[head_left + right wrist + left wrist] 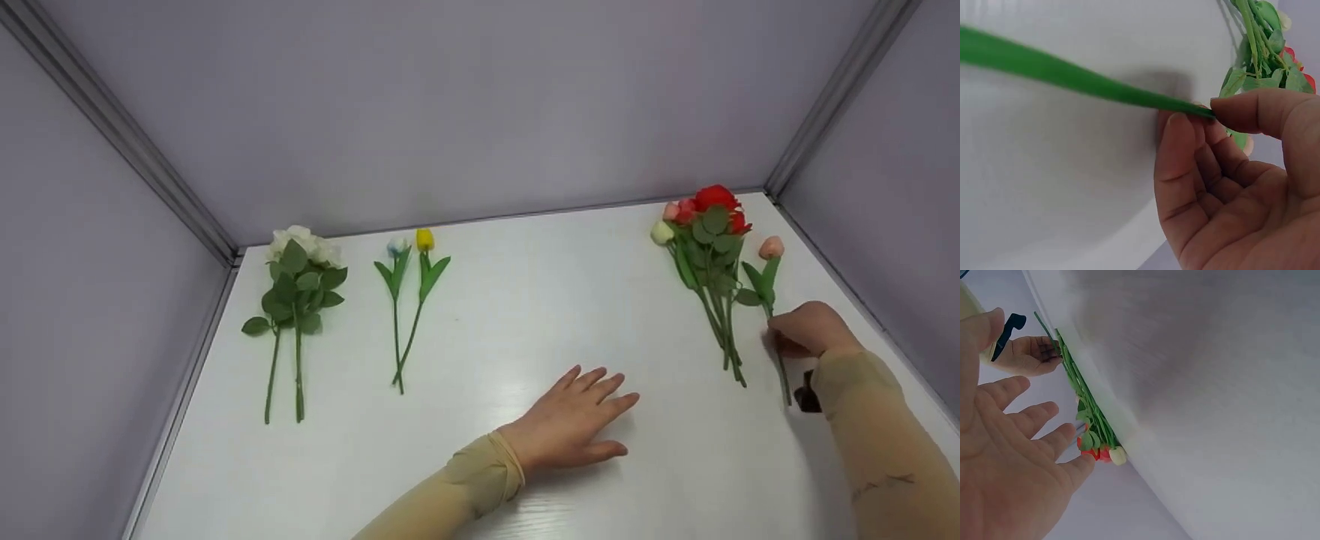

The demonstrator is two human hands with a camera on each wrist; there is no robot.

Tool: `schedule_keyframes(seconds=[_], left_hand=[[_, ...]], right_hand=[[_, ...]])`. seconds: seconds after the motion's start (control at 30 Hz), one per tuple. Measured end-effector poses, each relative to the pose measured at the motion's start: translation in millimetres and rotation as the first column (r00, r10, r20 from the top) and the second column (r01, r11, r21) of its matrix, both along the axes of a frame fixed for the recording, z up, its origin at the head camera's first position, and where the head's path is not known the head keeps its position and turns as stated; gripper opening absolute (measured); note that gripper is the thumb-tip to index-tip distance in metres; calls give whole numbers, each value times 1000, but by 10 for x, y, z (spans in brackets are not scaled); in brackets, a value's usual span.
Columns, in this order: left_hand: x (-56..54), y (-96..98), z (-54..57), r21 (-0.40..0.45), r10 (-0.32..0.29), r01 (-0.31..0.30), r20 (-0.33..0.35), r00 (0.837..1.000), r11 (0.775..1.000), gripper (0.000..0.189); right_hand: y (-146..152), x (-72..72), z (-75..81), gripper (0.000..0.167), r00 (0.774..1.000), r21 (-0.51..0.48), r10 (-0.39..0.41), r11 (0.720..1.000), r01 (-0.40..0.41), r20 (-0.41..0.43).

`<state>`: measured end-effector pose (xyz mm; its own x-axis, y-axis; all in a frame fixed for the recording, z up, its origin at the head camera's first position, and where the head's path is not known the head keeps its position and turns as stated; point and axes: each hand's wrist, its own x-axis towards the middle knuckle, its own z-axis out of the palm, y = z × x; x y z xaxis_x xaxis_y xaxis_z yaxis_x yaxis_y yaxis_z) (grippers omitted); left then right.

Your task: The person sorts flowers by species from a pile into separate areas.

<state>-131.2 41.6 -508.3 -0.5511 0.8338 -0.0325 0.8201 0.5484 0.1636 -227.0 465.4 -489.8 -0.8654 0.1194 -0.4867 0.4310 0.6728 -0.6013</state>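
Note:
At the table's right side, my right hand [814, 328] pinches the green stem [1089, 81] of a peach tulip [771, 247] between thumb and fingers. The tulip's head points toward the back wall. Just left of it lies a bunch of red flowers [716, 199] with a cream tulip [662, 232] and smaller pink blooms, their stems gathered toward the front. My left hand [574, 424] is spread over the middle of the table, palm down, with nothing in it; the left wrist view shows its fingers [1050, 410] apart.
White flowers [300, 247] with leafy stems lie at the left. Right of them, a pale blue tulip [397, 246] and a yellow tulip [425, 240] cross stems. Grey walls [480, 112] stand along the back and sides of the white table [525, 300].

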Motion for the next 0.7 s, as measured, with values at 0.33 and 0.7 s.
schedule_keyframes(seconds=[0.33,0.7], left_hand=[[-86,-81,22,128,76,-82,54,996,988,58],[-193,-264,40,412,214,-602,675,706,684,33]], right_hand=[[-48,8,93,38,982,-271,-174,951,148,-77],[-1054,-179,383,54,965,-389,-81,921,-22,-248]])
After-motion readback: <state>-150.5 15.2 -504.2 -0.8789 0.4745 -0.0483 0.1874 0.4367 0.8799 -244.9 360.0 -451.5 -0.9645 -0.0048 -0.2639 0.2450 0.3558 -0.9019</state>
